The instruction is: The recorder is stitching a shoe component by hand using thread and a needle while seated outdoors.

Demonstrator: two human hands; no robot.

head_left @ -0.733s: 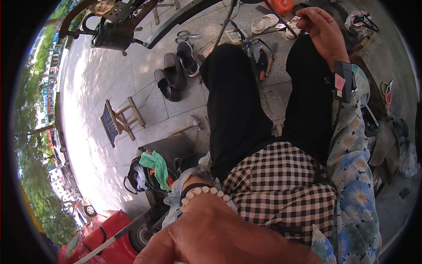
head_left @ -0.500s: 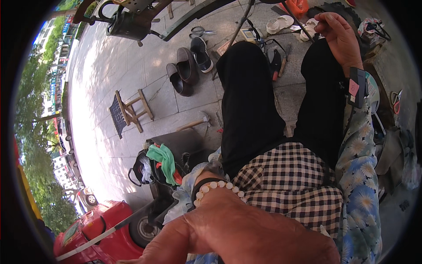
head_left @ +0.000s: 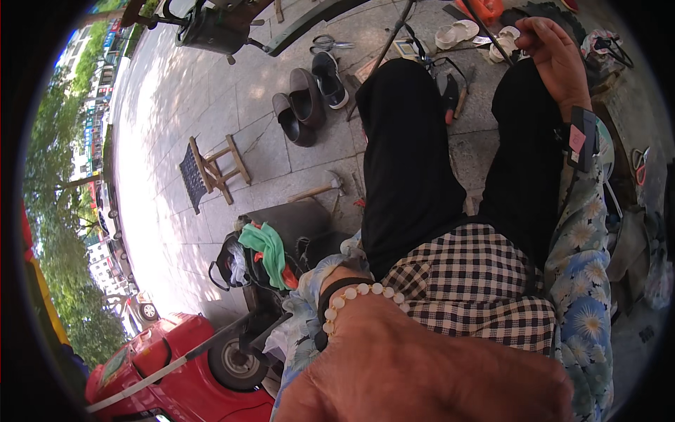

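Observation:
Large and close, my left hand (head_left: 429, 373) fills the bottom of the view, back of the hand up, with a black band and a bracelet of white beads (head_left: 362, 290) at its wrist. Its fingers lie beyond the lower edge or are hidden, so what it touches cannot be seen. My right hand (head_left: 559, 60) is raised beside my right knee, fingers loosely bent and apart, nothing in them. A dark device with a pink tag (head_left: 578, 139) is strapped to that wrist. A black-and-white checked apron (head_left: 485, 281) covers my lap, over black trousers (head_left: 404, 155).
Dark machinery (head_left: 211, 32) stands far left. On the paving lie brown shoes (head_left: 304, 98), a dark sneaker (head_left: 328, 77), scissors (head_left: 330, 44), a hammer (head_left: 313, 188), white shoes (head_left: 453, 34) and a red-handled tool (head_left: 448, 98). A folding stool (head_left: 214, 169) and red vehicle (head_left: 169, 366) are left.
The whole scene has shifted slightly right and my left hand has moved a little lower. My right hand keeps its pose by the knee.

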